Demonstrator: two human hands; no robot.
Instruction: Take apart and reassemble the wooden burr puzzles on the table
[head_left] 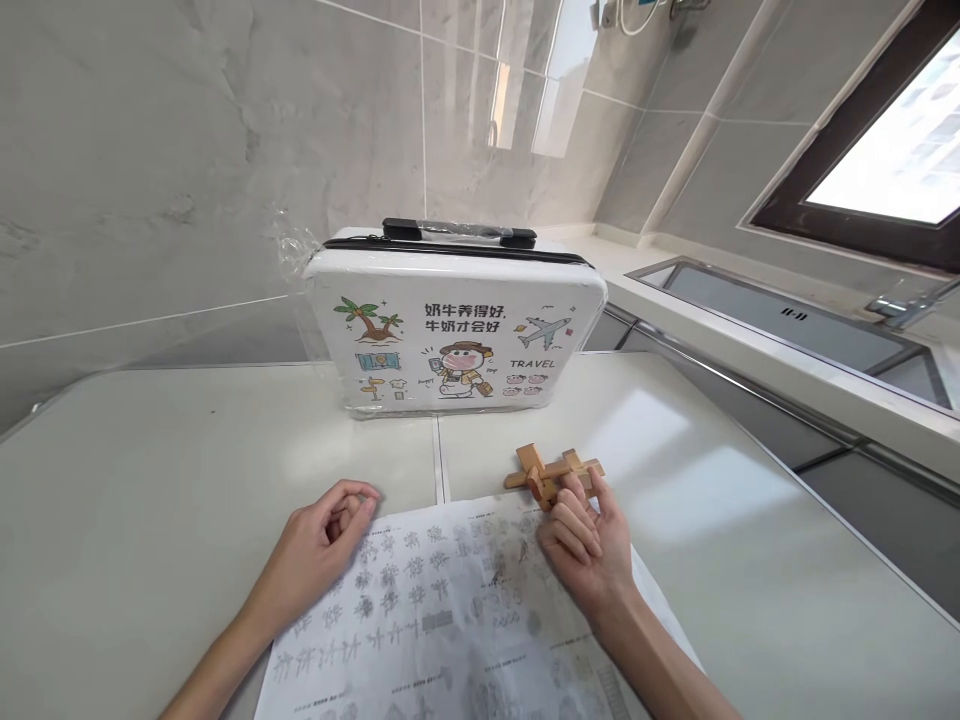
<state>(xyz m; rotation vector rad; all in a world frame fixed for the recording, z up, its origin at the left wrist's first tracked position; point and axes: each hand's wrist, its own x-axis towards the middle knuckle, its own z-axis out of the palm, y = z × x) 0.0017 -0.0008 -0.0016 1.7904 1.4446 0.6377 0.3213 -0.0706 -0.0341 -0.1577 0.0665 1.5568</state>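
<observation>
Right hand [589, 545] half-curled, perhaps touching wooden pieces [553, 469]

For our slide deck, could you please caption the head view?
Right hand at wooden puzzle pieces, left hand at printed diagram sheet.

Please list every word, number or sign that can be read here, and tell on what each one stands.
"奶牛养得好, 牛奶才会好": front of the white case
"TRAVEL": same front, at right
Small print and headings on the paper sheet: too small and blurred to read
Dark mark at the sink: too blurred to read
</observation>
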